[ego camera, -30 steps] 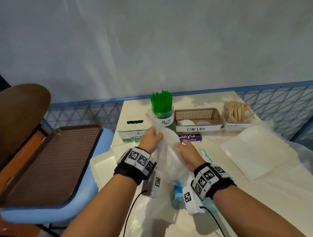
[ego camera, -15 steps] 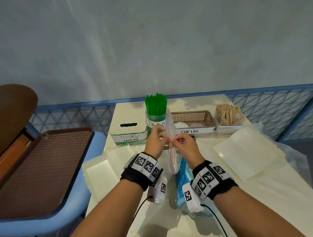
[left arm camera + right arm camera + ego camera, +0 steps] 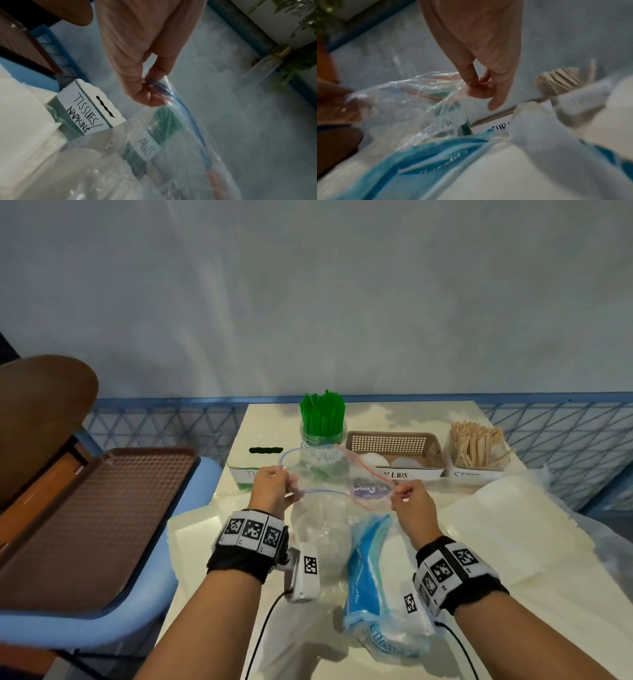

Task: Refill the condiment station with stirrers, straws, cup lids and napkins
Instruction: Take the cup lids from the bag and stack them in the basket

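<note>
The left hand (image 3: 274, 486) and the right hand (image 3: 409, 501) each pinch one side of the mouth of a clear zip bag (image 3: 329, 508), so both grips are closed on its rim. The bag hangs between them above the desk (image 3: 534, 594), its mouth pulled wide, just in front of the straw jar (image 3: 322, 436) and the cup lid basket (image 3: 394, 448).

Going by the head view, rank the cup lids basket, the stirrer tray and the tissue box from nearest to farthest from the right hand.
From the right hand:
1. Cup lids basket, just behind the hand, slightly to its left.
2. Stirrer tray, back right on the table.
3. Tissue box, far left, beyond the left hand.
</note>
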Tool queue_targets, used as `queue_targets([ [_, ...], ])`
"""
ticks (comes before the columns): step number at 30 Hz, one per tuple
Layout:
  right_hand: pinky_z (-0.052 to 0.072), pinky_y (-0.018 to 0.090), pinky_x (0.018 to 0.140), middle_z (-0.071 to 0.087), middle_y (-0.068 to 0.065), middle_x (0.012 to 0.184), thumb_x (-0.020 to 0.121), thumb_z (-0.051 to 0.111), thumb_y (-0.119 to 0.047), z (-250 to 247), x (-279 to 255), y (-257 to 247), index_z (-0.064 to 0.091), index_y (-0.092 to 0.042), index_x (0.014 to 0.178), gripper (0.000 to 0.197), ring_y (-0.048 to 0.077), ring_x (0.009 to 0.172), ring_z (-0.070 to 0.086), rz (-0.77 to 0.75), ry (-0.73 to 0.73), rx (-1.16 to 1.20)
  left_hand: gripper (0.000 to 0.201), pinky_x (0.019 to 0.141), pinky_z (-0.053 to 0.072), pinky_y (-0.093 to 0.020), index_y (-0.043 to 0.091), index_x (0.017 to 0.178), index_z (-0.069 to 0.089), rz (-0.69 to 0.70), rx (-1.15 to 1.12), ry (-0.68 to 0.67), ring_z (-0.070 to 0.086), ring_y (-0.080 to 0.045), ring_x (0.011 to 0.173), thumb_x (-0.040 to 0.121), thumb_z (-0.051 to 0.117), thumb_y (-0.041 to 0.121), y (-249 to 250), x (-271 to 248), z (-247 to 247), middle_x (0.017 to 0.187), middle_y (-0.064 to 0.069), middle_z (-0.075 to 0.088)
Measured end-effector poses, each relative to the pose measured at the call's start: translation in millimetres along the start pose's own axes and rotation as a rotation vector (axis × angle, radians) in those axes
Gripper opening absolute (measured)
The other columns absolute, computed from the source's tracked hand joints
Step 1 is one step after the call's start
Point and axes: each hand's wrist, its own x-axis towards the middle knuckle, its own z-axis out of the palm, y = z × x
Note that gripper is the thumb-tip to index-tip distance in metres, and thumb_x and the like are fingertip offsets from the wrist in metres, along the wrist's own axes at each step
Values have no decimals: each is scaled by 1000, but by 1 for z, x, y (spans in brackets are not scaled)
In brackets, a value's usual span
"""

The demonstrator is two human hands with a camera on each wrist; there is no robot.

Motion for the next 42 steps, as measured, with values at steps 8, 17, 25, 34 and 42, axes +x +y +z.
queue_targets([
  [8,40,12,69,65,4,96,90,52,-9,42,-10,-79,63,-8,100,14,12,81,57,-461,-412,-270,45,69,48,-33,11,100,54,224,875,-52,59,-23,80,70,77,35,-10,8,11,83,-2,57],
  [17,43,37,93,59,9,121,97,42,-17,79,20,-41,49,-8,119,25,27,111,57,-436,-523,-1059,15,74,43,-32,9,80,49,116,846,21,61,-33,100,93,42,5,-37,48,-3,92,-18,60],
  [25,42,32,94,58,13,122,98,41,-33,91,31,-37,52,-2,118,39,27,114,55,-185,-701,-971,35,74,37,-23,0,106,58,97,1024,-125,59,-26,99,85,65,27,-44,54,-1,101,-12,62],
  [34,31,36,108,32,24,146,85,43,-66,111,32,-17,17,10,141,98,32,134,34,-31,-677,-898,5,81,42,-37,11,85,49,-23,545,-90,52,-24,88,87,53,11,-58,71,-3,90,-14,54],
  [42,26,39,114,12,19,151,80,62,-49,120,32,-11,7,6,143,100,33,141,17,110,-550,-750,21,99,42,-42,8,115,45,-107,485,-127,54,-34,113,95,46,13,-66,75,2,119,-18,55],
])
